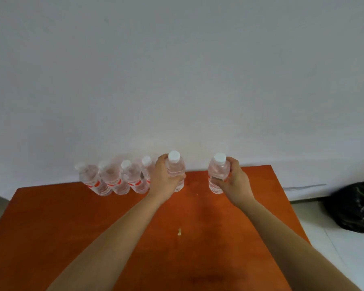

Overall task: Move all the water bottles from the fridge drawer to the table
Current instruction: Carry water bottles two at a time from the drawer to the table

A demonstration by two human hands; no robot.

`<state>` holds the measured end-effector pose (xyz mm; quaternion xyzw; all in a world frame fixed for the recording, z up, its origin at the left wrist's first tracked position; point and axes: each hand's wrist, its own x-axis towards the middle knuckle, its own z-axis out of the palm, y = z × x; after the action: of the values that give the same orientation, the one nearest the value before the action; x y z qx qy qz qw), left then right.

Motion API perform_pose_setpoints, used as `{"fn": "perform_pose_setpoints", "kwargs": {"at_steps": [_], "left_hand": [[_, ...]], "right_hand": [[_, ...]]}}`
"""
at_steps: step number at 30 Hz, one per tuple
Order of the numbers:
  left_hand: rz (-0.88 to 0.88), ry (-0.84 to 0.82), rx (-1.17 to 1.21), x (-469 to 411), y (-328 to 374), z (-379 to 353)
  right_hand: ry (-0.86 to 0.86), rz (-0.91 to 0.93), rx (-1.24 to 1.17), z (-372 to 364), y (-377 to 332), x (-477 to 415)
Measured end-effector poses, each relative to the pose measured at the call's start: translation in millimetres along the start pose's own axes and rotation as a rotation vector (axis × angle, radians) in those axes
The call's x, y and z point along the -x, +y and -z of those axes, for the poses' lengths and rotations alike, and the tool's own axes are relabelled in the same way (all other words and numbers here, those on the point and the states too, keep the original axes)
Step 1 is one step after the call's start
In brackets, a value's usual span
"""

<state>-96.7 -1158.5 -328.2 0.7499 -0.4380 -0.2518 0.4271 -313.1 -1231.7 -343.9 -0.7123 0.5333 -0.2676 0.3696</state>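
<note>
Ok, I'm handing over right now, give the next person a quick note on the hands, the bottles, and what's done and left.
Left hand: gripping an upright bottle at the right end of the row.
Right hand: gripping another upright bottle, apart from the row.
Four bottles already stand along the far edge of the orange table.
Left: release both. The fridge drawer is out of view, so check it for more.

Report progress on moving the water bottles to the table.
Done: four bottles stand in a row along the far edge of the table. In hand: the left hand and right hand each grip one more upright bottle at that row's end. Left: releasing both; the fridge drawer is out of view.
</note>
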Motion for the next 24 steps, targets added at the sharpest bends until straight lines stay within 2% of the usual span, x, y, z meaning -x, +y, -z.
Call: {"fn": "perform_pose_setpoints", "kwargs": {"at_steps": [7,12,18,24], "left_hand": [[0.094,-0.052,0.008,-54,-57,-25],[0.115,-0.103,0.021,-64,-79,-32],[0.073,-0.158,0.018,-72,-81,-22],[0.072,-0.231,-0.060,-61,-55,-8]], "right_hand": [[-0.064,-0.088,0.102,-63,13,-48],[-0.121,-0.119,0.044,-88,22,-70],[-0.177,-0.124,-0.019,-90,27,-76],[-0.201,-0.084,0.023,-67,4,-68]]}}
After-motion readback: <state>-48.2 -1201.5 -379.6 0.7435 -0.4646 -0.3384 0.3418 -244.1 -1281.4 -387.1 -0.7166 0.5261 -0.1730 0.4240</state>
